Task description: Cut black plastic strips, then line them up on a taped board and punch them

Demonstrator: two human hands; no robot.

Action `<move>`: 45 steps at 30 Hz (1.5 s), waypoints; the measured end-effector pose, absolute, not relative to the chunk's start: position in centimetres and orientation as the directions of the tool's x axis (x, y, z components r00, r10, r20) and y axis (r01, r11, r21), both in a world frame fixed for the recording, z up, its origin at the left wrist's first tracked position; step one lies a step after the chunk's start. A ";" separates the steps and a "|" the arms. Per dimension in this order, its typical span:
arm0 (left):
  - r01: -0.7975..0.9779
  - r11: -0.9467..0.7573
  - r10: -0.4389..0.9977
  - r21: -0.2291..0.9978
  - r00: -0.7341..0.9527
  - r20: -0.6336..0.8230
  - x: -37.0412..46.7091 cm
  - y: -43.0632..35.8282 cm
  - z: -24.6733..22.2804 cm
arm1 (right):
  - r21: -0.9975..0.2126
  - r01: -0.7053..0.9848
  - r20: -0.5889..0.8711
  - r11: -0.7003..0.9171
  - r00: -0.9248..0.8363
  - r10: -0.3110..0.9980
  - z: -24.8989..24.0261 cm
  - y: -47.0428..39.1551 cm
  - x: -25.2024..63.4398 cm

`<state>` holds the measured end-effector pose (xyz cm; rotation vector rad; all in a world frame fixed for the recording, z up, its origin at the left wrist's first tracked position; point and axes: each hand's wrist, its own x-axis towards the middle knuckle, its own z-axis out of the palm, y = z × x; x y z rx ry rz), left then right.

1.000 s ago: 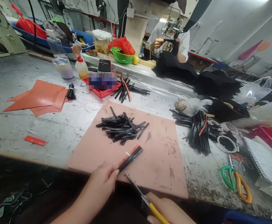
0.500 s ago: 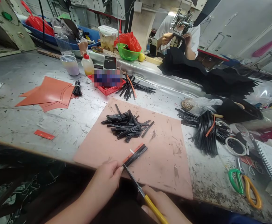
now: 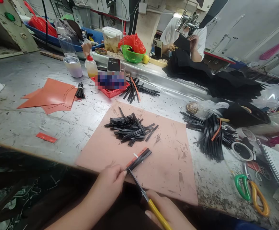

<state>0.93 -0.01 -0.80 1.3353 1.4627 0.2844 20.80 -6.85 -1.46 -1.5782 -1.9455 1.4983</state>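
Note:
My left hand point(image 3: 112, 180) is closed, pinching the near ends of a few black strips point(image 3: 141, 158) laid along an orange template strip point(image 3: 139, 154). My right hand point(image 3: 163, 207) is wrapped around the yellow handle of a pair of scissors point(image 3: 140, 188). The scissor blades touch the black strips right at my left fingertips. Beneath them lies a pinkish-tan mat point(image 3: 164, 166). Farther back on that mat is a loose pile of short black strips point(image 3: 130, 127).
Green-and-orange-handled scissors point(image 3: 251, 191) lie at the right, near a bundle of long black strips point(image 3: 212, 137). Orange sheets point(image 3: 49, 95) are at the left. A red basket point(image 3: 110, 92) stands behind the mat. Across the bench, a person point(image 3: 173, 30) handles black pieces at a sewing machine.
My hands, the strips and the scissors hold nearly the same place, with the view shifted slightly. The person across the bench has moved a black piece at the machine.

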 end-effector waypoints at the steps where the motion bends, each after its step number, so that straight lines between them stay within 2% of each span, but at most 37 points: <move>1: 0.560 0.341 0.820 0.755 0.215 -0.530 1.0 0.0 -0.7 | -0.805 0.586 -0.396 -0.095 -0.412 0.821 -1.5 -6.8 20.8; 18: 0.553 0.352 0.819 0.755 0.208 -0.534 1.1 0.1 -1.0 | -0.852 0.493 -0.412 -0.176 -0.425 0.806 -1.0 -6.6 20.7; 23: 0.459 0.403 0.792 0.791 0.258 -0.553 1.1 0.5 0.4 | -0.853 0.510 -0.361 -0.113 -0.418 0.833 -0.1 -6.2 20.6; 26: 0.379 0.365 0.808 0.850 0.325 -0.492 1.0 1.2 2.5 | -0.863 0.503 -0.286 -0.039 -0.425 0.859 1.3 -5.3 20.5; 30: 0.308 0.230 0.853 0.923 0.392 -0.344 0.9 3.0 4.8 | -0.850 0.526 -0.196 0.040 -0.384 0.902 3.2 -3.3 20.0; 33: 0.288 0.147 0.911 0.946 0.333 -0.243 0.8 4.8 4.6 | -0.852 0.521 -0.167 0.055 -0.371 0.914 3.4 -1.2 19.3; 37: 0.255 0.129 0.961 0.958 0.204 -0.184 0.5 6.9 2.7 | -0.912 0.410 -0.151 0.023 -0.388 0.909 2.7 1.5 18.3; 41: 0.211 0.177 0.969 0.961 0.133 -0.208 0.1 7.1 1.6 | -0.924 0.381 -0.211 -0.038 -0.425 0.880 2.0 2.7 17.6; 45: 0.113 0.291 0.948 0.950 0.104 -0.302 -0.3 6.1 1.3 | -0.925 0.372 -0.242 -0.080 -0.413 0.878 1.5 2.4 17.4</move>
